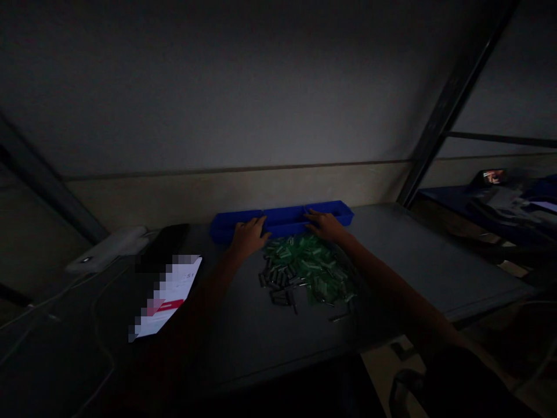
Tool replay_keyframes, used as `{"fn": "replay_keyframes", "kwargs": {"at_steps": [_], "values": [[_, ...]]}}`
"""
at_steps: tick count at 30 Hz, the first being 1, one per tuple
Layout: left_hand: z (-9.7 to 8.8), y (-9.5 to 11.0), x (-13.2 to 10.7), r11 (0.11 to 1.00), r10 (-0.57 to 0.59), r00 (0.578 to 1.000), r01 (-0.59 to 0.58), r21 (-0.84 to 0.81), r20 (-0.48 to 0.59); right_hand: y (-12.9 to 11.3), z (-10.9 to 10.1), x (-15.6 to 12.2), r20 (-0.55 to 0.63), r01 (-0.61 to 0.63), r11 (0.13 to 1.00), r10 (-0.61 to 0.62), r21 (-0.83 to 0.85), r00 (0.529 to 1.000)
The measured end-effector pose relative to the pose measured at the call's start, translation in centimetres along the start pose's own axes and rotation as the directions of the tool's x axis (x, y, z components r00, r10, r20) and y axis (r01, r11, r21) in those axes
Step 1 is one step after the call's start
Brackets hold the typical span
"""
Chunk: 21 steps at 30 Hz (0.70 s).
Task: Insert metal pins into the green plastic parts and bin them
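A long blue tray (282, 220) with three compartments lies at the back of the dark table, near the wall. My left hand (248, 235) rests on its front rim at the left, fingers stretched forward. My right hand (324, 225) lies on the front rim further right, fingers also extended. Between my forearms sits a heap of small green and dark parts (307, 270). Neither hand visibly holds anything.
A white and red paper (169, 296) lies at the left, with a black phone-like slab (163, 247) and a white device (107, 248) behind it. Cables trail over the left of the table. A dark metal post (448, 110) rises at the right, beside another cluttered bench (505, 200).
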<state>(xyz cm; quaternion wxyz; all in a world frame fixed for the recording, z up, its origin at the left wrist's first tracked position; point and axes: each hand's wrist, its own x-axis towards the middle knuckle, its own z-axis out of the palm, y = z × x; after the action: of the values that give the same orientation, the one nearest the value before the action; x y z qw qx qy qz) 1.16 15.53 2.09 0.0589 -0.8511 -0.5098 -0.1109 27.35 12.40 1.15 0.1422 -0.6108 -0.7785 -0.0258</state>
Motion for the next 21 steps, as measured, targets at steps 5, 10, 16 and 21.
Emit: {"fn": "replay_keyframes", "kwargs": {"at_steps": [5, 10, 16, 21], "values": [[0.1, 0.5, -0.9, 0.999, 0.037, 0.999, -0.037, -0.025, 0.022, 0.1, 0.1, -1.6, -0.021, 0.025, 0.999, -0.024, 0.03, 0.999], [-0.7, 1.1, -1.9, 0.994, 0.01, 0.995, -0.021, -0.109, -0.103, -0.5, 0.0, -2.3, -0.031, -0.028, 0.998, 0.03, 0.061, 0.999], [-4.0, 4.2, -13.4, 0.803, -0.017, 1.0, 0.026, -0.595, 0.021, -0.6, 0.0, -2.5, -0.089, -0.022, 0.996, 0.029, 0.086, 0.996], [-2.3, 7.3, -24.3, 0.713, 0.208, 0.869, 0.179, -0.678, 0.448, -1.9, -0.9, -3.2, -0.216, -0.076, 0.995, 0.088, 0.061, 0.972]]}}
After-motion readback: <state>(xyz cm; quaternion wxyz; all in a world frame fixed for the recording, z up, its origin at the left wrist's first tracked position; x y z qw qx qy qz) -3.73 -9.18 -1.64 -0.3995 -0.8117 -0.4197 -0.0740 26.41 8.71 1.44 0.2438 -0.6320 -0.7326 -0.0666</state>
